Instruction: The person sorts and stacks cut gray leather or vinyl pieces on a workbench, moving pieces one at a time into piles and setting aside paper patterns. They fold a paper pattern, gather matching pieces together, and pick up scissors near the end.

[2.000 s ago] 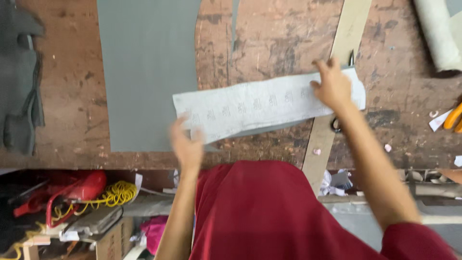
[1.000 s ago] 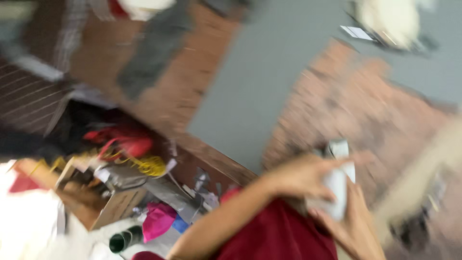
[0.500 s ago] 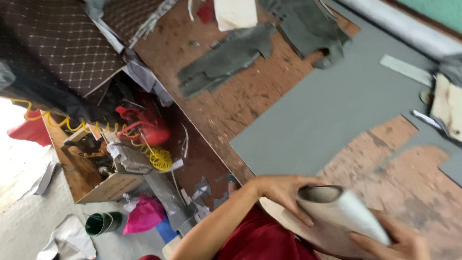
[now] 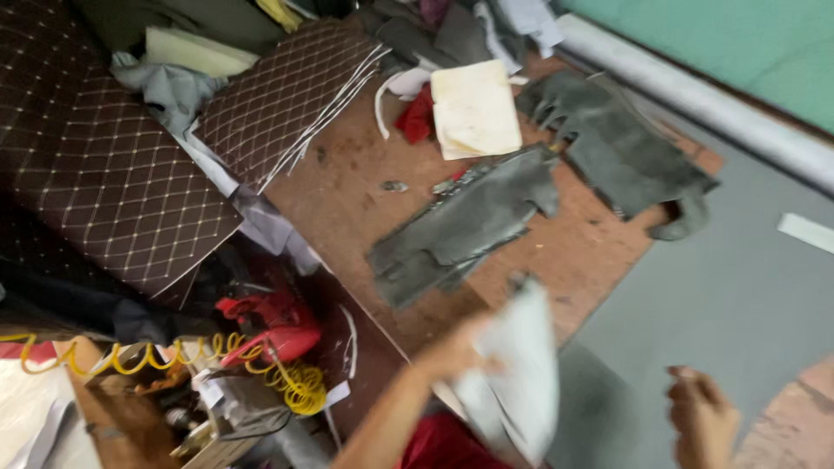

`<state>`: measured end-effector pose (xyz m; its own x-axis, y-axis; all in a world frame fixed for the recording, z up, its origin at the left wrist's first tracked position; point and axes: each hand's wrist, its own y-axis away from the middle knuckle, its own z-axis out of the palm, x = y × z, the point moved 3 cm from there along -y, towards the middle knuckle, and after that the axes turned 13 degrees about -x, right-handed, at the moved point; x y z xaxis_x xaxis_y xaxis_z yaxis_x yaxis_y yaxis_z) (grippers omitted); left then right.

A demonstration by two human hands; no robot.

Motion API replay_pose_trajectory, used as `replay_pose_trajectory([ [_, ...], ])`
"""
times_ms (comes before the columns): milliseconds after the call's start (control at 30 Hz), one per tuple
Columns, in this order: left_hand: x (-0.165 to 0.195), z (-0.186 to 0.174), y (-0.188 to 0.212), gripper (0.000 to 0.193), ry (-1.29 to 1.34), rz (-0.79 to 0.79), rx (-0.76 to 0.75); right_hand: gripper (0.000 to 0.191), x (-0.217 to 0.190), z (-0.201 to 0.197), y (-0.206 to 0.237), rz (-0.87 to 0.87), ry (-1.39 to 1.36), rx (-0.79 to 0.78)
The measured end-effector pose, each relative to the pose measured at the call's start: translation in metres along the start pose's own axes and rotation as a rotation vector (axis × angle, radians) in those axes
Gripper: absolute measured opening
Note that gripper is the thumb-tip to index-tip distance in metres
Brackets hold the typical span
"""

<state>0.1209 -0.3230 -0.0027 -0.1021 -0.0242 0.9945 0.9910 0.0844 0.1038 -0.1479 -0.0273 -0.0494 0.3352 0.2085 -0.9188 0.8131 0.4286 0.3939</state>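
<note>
At the far left of my view lies a big brown quilted panel (image 4: 95, 174), with a second, smaller quilted piece (image 4: 282, 95) just right of it toward the top. Below them, at lower left, a coiled yellow hose (image 4: 287, 378) loops around a red tool (image 4: 269, 321) among clutter under the desk edge.

Moving toward the centre, the worn brown desk (image 4: 347, 208) carries a dark grey cut piece (image 4: 460, 230) lying flat, and above it a cream folded sheet (image 4: 473, 108) next to a scrap of red cloth (image 4: 417, 117). Right of those, a second dark grey cut piece (image 4: 621, 152) sits near the upper middle.

At lower centre I see my left hand (image 4: 456, 352) closed on the upper edge of a pale grey sheet (image 4: 517, 373), which hangs down from it in front of a red garment (image 4: 439, 443). The motion blur hides the individual fingers, but the sheet is clearly gripped there.

Further right, a large smooth grey mat (image 4: 738, 287) covers the desk. At lower right my right hand (image 4: 704, 417) is apart from the sheet, fingers loosely curled and holding nothing. A pale roll (image 4: 695, 95) runs along the upper right, beside a green surface (image 4: 747, 43).
</note>
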Motion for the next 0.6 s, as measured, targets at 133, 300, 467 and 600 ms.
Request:
replay_pose_trajectory([
  [133,0.019,-0.191,0.04,0.09,-0.584,-0.383,0.446,0.023,0.066,0.106,0.032,-0.087,0.438,-0.129],
  [300,0.094,-0.434,0.045,0.067,-1.159,-0.581,0.731,0.02,0.102,0.191,0.03,-0.061,0.861,-0.168],
  [467,0.121,-0.561,0.013,0.086,-1.444,-0.718,0.823,0.017,0.099,0.198,0.013,-0.024,0.894,-0.168],
  [600,0.051,-0.57,-0.003,0.077,-1.235,-0.795,0.643,0.018,0.095,0.193,0.018,0.016,0.861,-0.15],
])
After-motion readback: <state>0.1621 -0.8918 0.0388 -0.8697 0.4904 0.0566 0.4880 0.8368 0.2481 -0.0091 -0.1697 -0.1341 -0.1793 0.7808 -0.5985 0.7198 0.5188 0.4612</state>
